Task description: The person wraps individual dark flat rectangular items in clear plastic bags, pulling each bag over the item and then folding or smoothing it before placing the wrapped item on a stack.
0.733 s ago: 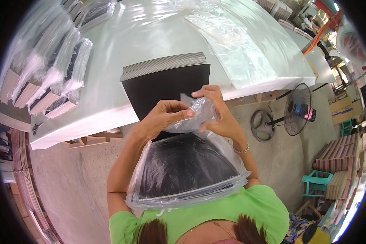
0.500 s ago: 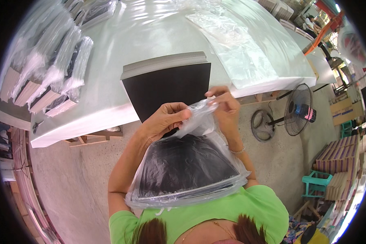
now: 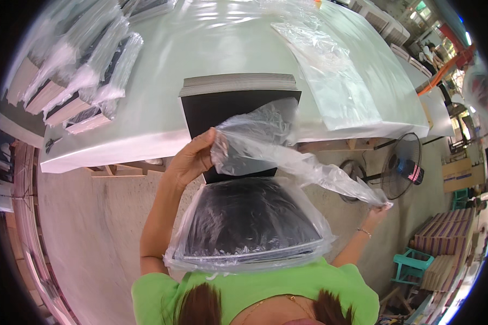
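A clear plastic bag (image 3: 309,169) is stretched between my two hands. My left hand (image 3: 192,161) pinches its wide end, which hangs in front of a stack of black boards. Out to the right, my right hand (image 3: 378,214) grips the other end, gathered and twisted narrow. The stack of black boards (image 3: 200,111) sits at the table's front edge, its layered grey edges showing on top. Closer to me, against my green shirt, rests a black panel wrapped in clear plastic (image 3: 249,219), which neither hand visibly grips.
A white-covered table (image 3: 162,70) spans the far side. On its left lie several plastic-wrapped stacks (image 3: 87,97) and scissors (image 3: 51,143). Flat clear plastic bags (image 3: 336,81) lie at the right. A standing fan (image 3: 404,168), a green stool (image 3: 412,265) and cardboard stacks (image 3: 444,233) are on the floor.
My hands have moved apart. The right hand swung out to the right and toward me, drawing the bunched plastic into a long stretched bag; my left hand shifted slightly left.
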`<state>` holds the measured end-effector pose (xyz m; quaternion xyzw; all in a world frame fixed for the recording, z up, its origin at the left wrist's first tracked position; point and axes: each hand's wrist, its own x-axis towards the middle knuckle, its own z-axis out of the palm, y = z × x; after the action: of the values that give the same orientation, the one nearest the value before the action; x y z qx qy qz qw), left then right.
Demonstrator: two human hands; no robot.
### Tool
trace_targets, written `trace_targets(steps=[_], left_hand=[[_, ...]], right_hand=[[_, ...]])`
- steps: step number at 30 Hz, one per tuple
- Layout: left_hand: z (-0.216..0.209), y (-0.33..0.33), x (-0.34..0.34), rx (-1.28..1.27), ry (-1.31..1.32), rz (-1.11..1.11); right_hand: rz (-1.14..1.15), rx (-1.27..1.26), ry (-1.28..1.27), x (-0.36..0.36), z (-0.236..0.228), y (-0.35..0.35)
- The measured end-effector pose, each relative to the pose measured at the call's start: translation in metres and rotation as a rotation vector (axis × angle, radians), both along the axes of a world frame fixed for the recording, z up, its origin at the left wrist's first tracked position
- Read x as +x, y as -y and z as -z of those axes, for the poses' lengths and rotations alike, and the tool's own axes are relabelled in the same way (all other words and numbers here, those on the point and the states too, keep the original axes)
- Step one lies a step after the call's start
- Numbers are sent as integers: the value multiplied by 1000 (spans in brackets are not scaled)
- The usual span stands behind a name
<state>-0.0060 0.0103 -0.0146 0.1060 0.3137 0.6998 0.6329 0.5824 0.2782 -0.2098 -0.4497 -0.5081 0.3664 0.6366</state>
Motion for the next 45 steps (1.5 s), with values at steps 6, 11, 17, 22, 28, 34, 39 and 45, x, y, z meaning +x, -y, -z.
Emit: trace_targets(steps=[6, 11, 17, 22, 28, 34, 39, 45], left_hand=[[-12, -20, 24, -10, -260, 152], [-26, -32, 42, 56, -481, 228], [-32, -33, 53, 82, -496, 242], [-17, -26, 40, 3, -342, 200], [2, -22, 16, -98, -876, -367], [-15, -31, 52, 206, -1737, -188], [-15, -35, 42, 263, -275, 102], [-17, -13, 41, -298, -7, 141]], right_hand=[[-257, -234, -371, -145, -126, -7], [-694, 318, 410, -328, -223, 82], [-1058, 625, 419, -383, -243, 123], [-1225, 278, -33, -380, -228, 116], [-1094, -90, -13, -363, -219, 104], [-1200, -343, 149, -378, -224, 116], [-2111, -36, -63, -350, -177, 80], [-1480, -460, -913, -327, -176, 82]])
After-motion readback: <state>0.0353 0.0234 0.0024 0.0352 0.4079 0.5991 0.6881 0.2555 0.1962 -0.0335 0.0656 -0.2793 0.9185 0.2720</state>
